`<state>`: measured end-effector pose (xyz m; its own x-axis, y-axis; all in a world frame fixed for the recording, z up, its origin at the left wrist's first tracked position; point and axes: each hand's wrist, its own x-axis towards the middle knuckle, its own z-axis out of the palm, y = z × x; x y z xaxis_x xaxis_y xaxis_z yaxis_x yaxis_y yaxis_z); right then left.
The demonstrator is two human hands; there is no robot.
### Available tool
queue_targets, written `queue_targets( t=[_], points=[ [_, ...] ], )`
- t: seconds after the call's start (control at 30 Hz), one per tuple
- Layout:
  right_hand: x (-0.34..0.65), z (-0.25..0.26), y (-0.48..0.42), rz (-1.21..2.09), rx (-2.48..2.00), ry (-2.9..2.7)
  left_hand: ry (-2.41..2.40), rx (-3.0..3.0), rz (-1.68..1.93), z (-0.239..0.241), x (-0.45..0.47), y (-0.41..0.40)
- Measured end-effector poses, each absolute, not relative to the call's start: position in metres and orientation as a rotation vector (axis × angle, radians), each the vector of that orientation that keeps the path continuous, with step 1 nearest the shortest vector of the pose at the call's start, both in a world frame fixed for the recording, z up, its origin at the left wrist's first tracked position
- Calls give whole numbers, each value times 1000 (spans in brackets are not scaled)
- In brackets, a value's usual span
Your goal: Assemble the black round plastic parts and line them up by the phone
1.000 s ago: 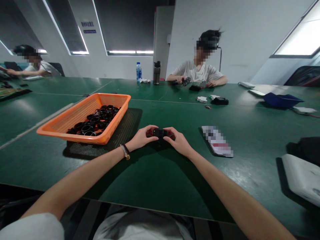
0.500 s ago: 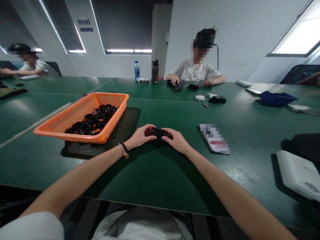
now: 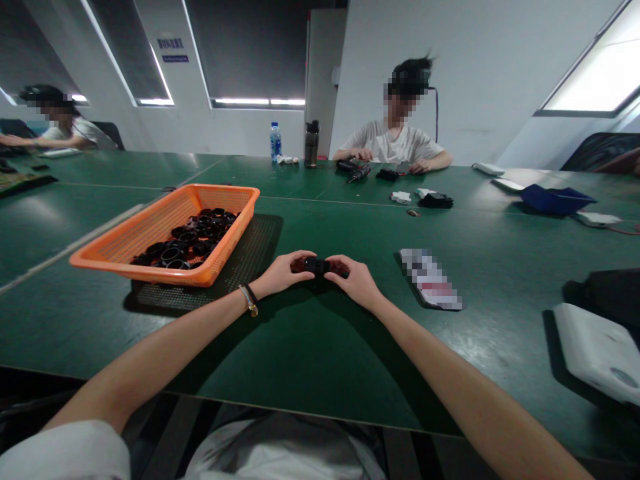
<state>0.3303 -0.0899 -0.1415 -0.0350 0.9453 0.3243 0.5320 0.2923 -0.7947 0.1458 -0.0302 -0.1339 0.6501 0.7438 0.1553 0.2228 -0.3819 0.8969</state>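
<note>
The left hand (image 3: 281,274) and right hand (image 3: 359,281) are pinching a black part (image 3: 315,265) from left and right. Even, gentle squeezing is probably stopping it from tipping.

Pale short sleeve (image 3: 67,452); left wrist (image 3: 257,289): black band (image 3: 249,293), silvery bracelet (image 3: 245,296), gold-toned piece (image 3: 254,311).

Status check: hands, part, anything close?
Left hand, right hand: both on small black part. Pinched at fingertips, detail too dark. Orange basket left, blurred flat item right, both apart from hands.
</note>
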Motion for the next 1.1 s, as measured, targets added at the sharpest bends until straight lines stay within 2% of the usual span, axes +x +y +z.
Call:
queue_targets(
  t=[0.6, 1.1],
  points=[
    [334, -141, -89, 432, -1407, -1795, 747, 1875, 766, -143, 146, -23],
    [330, -139, -91, 517, -1390, -1690, 772, 1864, 742, -140, 147, -24]
  ],
)
